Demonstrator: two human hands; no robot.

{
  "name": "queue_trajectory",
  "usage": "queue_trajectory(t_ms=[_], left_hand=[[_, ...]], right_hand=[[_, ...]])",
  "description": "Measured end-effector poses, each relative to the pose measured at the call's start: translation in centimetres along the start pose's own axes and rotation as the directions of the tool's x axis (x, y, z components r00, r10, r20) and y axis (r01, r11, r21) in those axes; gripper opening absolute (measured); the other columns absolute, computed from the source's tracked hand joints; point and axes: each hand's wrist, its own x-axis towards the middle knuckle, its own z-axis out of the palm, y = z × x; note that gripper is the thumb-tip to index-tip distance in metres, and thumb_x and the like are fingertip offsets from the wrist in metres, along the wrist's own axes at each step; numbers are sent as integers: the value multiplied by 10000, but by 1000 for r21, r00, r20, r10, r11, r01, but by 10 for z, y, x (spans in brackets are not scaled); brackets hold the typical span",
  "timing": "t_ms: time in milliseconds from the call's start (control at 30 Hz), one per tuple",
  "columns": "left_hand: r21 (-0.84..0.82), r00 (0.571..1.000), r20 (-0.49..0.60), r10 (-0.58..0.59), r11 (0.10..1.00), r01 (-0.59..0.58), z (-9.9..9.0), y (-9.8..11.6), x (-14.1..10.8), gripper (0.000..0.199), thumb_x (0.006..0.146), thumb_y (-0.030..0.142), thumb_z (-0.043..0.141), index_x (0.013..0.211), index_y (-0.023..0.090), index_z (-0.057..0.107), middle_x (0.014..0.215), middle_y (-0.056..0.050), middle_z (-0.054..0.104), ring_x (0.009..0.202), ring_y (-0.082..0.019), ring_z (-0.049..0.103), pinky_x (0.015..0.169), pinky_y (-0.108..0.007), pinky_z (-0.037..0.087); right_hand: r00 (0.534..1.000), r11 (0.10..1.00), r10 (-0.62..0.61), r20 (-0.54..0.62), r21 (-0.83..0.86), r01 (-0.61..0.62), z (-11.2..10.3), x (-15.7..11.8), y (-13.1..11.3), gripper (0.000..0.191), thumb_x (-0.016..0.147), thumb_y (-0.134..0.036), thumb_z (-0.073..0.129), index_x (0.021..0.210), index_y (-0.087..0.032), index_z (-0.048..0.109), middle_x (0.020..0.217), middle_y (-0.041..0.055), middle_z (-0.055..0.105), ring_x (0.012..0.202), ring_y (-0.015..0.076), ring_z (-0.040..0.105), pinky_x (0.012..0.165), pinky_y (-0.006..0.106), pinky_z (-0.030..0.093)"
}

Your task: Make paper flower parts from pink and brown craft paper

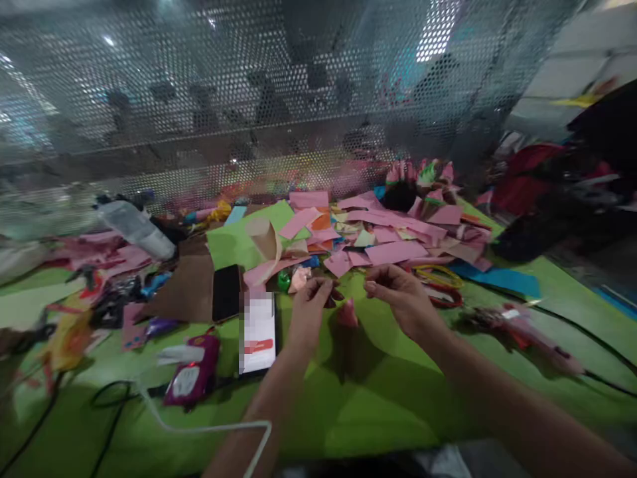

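Note:
My left hand [314,295] is above the green tabletop [378,411], its fingertips drawn together. Whatever it pinches, if anything, is too small and blurred to name. Across a short gap, my right hand [398,292] has thumb and forefinger pressed together, with nothing clear to make out between them. Below and between the two hands is a small pink pointed piece [348,313], seemingly folded paper, which appears apart from the fingers. Beside my left fingers lie a light pink crumpled piece [299,279] and a small green shiny ball-like item [284,281].
Pink paper strips [393,222] are heaped at the back. A lit phone [259,332] and a dark phone [226,292] lie left. Red-handled scissors [442,295] and a pink corded tool [537,338] lie right. A perforated metal screen [249,99] stands behind.

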Motion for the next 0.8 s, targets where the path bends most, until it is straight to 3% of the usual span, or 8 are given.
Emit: queue_trajectory(t_ms=[133,433,633,800], left_hand=[[-8,1000,18,15,1000,-15,0,-1,1,295,712,453,726,771,167,688,660,-13,648,649,-133,609,621,-246,458],[1,999,12,30,1000,-30,1,2,-1,263,734,427,712,757,165,693,643,-16,645,637,-130,594,616,-246,445],[0,999,18,39,999,-39,1,0,0,262,729,426,717,749,166,692,662,-21,651,637,-132,598,613,-248,450],[10,999,14,41,999,-41,1,-1,1,267,737,435,714,752,169,693,659,-25,656,642,-140,608,618,-254,455]], right_hand=[[1000,1000,-5,-16,-20,5,0,1,0,296,580,-319,906,788,-225,719,779,-4,661,732,138,578,658,263,468],[999,1000,-2,-32,-31,1,2,0,-7,308,610,-415,875,650,-203,655,619,-35,539,542,95,444,499,242,381],[999,999,32,-39,4,-32,1,3,-3,347,515,-315,926,718,-212,663,685,-33,584,651,114,503,604,251,428],[999,999,39,-18,17,-39,2,2,-4,335,545,-357,912,752,-215,690,707,-22,602,627,119,519,605,276,452]])
